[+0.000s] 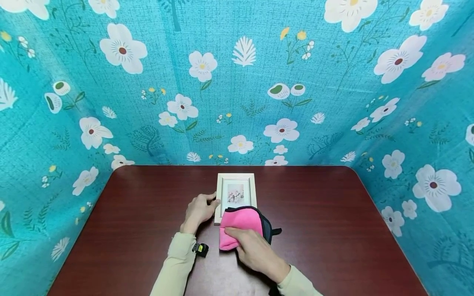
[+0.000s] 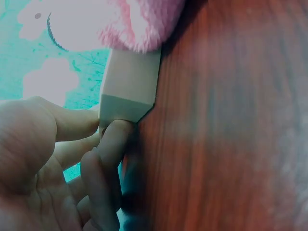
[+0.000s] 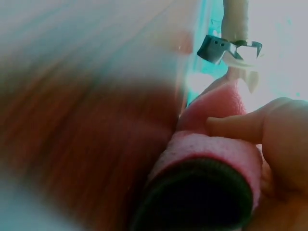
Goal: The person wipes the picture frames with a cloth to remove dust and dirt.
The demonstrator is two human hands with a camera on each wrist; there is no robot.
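Observation:
A cream picture frame with a pink flower print lies on the table, its lower part hidden by a pink cloth. The cloth is plush, folded, with black edging and a dark loop at its right. My left hand pinches the frame's left side; the left wrist view has the thumb and a finger of that hand at the frame's edge. With the thumb on top, my right hand grips the cloth over the frame's lower right. In the right wrist view the cloth bends under that thumb.
The dark red-brown table has rounded far corners. Behind it and along both sides hangs a turquoise flowered curtain. A small black device is worn on the left wrist.

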